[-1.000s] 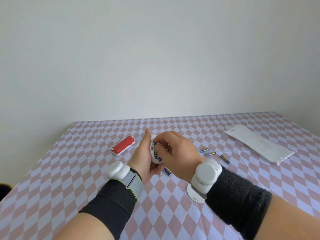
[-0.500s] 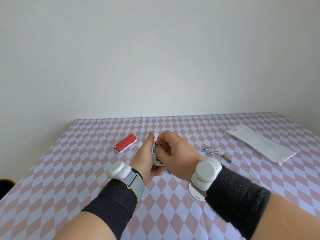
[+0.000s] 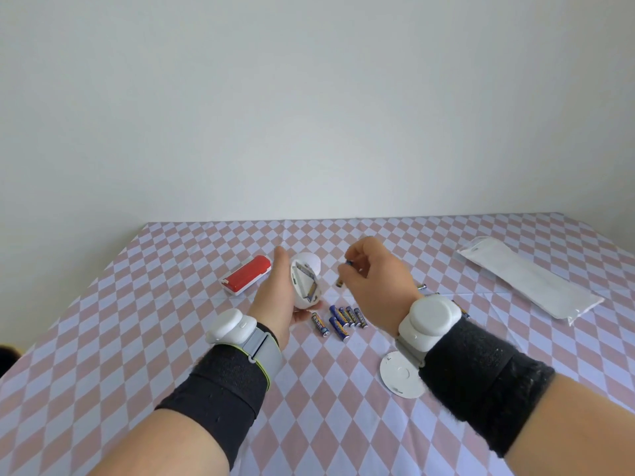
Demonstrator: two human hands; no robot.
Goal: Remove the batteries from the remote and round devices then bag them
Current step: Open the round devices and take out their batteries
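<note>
My left hand [image 3: 275,297] grips a white round device [image 3: 305,283] on edge, its open battery bay facing right with batteries still visible inside. My right hand [image 3: 374,280] is a little to the right of it and pinches one blue battery [image 3: 343,273] in its fingertips, clear of the device. Several loose blue batteries [image 3: 340,319] lie on the checked tablecloth below the hands. A few more batteries [image 3: 422,286] show beyond my right wrist. The red remote [image 3: 245,274] lies to the left. A clear plastic bag [image 3: 529,281] lies flat at the far right.
The device's round white cover [image 3: 400,374] lies on the cloth under my right wrist. The checked table [image 3: 137,338] ends at a plain white wall behind. A dark object [image 3: 7,355] shows at the left edge.
My right hand has pulled away from the round device to the right with a battery in its fingertips. The left hand still holds the device, and the loose batteries below are now uncovered.
</note>
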